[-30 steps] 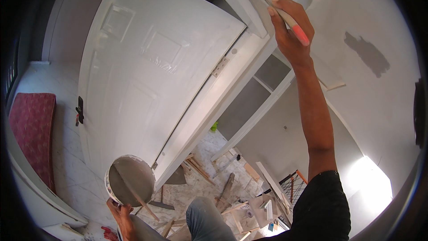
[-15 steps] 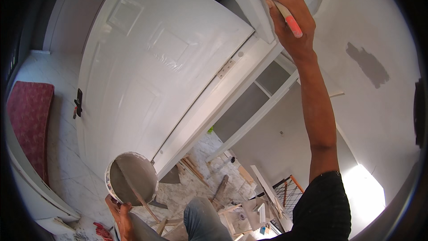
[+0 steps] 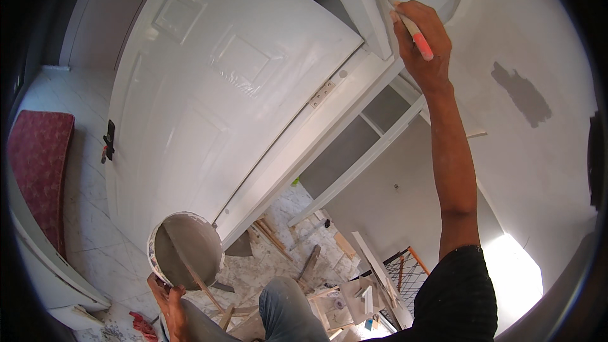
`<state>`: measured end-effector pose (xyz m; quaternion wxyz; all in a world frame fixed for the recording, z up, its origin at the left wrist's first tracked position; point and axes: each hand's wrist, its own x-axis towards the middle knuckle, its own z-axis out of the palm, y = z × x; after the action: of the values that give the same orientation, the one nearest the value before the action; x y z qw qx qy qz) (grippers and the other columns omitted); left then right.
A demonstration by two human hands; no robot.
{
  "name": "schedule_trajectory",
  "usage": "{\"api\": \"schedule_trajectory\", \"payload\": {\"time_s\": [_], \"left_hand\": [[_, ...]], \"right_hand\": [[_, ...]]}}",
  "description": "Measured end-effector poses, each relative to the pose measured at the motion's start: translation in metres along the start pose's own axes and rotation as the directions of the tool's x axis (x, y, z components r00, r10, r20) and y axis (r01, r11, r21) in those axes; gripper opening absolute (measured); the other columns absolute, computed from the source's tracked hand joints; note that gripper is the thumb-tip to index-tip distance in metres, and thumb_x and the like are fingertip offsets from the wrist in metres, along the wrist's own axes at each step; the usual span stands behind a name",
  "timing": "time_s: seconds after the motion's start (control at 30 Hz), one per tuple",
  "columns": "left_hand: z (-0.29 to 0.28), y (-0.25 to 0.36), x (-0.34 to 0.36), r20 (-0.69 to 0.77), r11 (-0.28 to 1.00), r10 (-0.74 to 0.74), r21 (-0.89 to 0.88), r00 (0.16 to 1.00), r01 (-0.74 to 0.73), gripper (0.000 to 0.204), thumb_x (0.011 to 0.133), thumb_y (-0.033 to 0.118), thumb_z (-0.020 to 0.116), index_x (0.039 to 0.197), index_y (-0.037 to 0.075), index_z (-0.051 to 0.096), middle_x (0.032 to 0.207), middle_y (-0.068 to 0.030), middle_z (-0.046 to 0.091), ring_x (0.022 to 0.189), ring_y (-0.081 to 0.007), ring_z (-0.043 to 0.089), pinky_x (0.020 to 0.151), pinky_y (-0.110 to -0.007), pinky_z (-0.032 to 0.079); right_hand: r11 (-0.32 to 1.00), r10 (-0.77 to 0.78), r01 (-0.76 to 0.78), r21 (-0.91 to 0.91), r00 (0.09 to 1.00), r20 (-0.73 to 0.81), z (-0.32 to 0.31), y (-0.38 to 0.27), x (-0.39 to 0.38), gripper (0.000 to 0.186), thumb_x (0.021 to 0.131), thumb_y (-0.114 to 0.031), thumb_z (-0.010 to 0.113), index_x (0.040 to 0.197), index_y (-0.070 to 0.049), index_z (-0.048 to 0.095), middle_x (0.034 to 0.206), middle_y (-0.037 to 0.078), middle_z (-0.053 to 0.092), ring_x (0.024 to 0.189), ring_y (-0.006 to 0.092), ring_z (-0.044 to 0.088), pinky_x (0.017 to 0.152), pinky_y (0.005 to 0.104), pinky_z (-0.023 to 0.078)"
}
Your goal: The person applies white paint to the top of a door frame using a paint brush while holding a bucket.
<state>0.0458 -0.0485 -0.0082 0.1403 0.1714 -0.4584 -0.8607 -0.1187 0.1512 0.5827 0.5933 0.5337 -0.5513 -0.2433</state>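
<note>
Left hand (image 3: 166, 299): I saw it gripping the bucket (image 3: 152, 262) at its near side, presumably for steadiness.
Bucket: held low before the white door (image 3: 209, 107), stick (image 3: 196, 275) leaning inside.
Right hand (image 3: 425, 44): clasped the red-ended tool (image 3: 422, 45) beside the doorframe (image 3: 345, 92), apparently for upward reach.

The pale veined tile floor (image 3: 90, 221) carries a dark red mattress (image 3: 41, 174) at left, a crumpled red thing (image 3: 143, 326) near left, and scattered wood pieces (image 3: 309, 263) toward the near right.
</note>
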Motion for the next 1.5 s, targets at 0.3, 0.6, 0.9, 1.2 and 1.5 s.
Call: {"api": "schedule_trajectory", "payload": {"time_s": [0.3,0.6,0.9,1.2,1.5], "left_hand": [[-0.003,-0.003,0.000,-0.011,1.000,-0.008,0.001,1.000,0.008,0.076,0.069,0.030,0.066,0.134,0.000,0.041,0.108,-0.0098,0.050,0.092,-0.0183,0.049,0.077,-0.031,0.043],[-0.001,-0.001,-0.001,0.009,1.000,0.012,-0.005,1.000,-0.012,0.077,0.069,0.031,0.066,0.134,0.000,0.041,0.110,-0.0100,0.051,0.095,-0.0182,0.048,0.080,-0.032,0.043],[-0.003,-0.001,0.001,0.015,1.000,-0.004,0.013,1.000,0.003,0.080,0.068,0.032,0.067,0.135,-0.001,0.040,0.108,-0.0101,0.051,0.091,-0.0177,0.049,0.077,-0.031,0.043],[0.002,0.006,-0.002,-0.007,1.000,0.010,0.012,1.000,-0.010,0.084,0.070,0.037,0.069,0.137,-0.002,0.038,0.107,-0.0107,0.051,0.086,-0.0180,0.050,0.075,-0.032,0.045],[-0.006,-0.006,0.003,0.019,0.999,0.004,0.051,1.000,-0.005,0.081,0.072,0.038,0.069,0.136,-0.002,0.038,0.112,-0.0117,0.052,0.090,-0.0189,0.053,0.074,-0.033,0.048]], "right_hand": [[0.994,-0.105,0.106,0.014,0.992,-0.072,0.007,-0.008,0.025,0.028,0.079,-0.001,0.078,0.105,-0.009,0.070,0.100,0.008,0.070,0.090,0.0272,0.067,0.077,0.0341,0.056],[0.999,-0.025,0.025,-0.025,1.000,-0.010,0.003,-0.002,0.009,0.031,0.080,0.000,0.078,0.108,-0.009,0.068,0.102,0.009,0.069,0.089,0.0277,0.066,0.076,0.0348,0.055],[0.998,0.039,-0.037,-0.059,0.999,0.028,0.000,-0.006,-0.008,0.031,0.081,-0.001,0.077,0.109,-0.010,0.067,0.101,0.009,0.068,0.088,0.0286,0.065,0.075,0.0362,0.054],[0.990,0.104,-0.099,-0.097,0.993,0.050,-0.003,-0.005,-0.029,0.033,0.080,-0.001,0.077,0.109,-0.011,0.067,0.104,0.009,0.068,0.091,0.0289,0.065,0.077,0.0371,0.055],[0.972,0.184,-0.170,-0.163,0.980,0.072,-0.006,-0.001,-0.055,0.035,0.079,0.000,0.076,0.111,-0.013,0.067,0.106,0.008,0.068,0.094,0.0283,0.065,0.079,0.0373,0.056]]}}
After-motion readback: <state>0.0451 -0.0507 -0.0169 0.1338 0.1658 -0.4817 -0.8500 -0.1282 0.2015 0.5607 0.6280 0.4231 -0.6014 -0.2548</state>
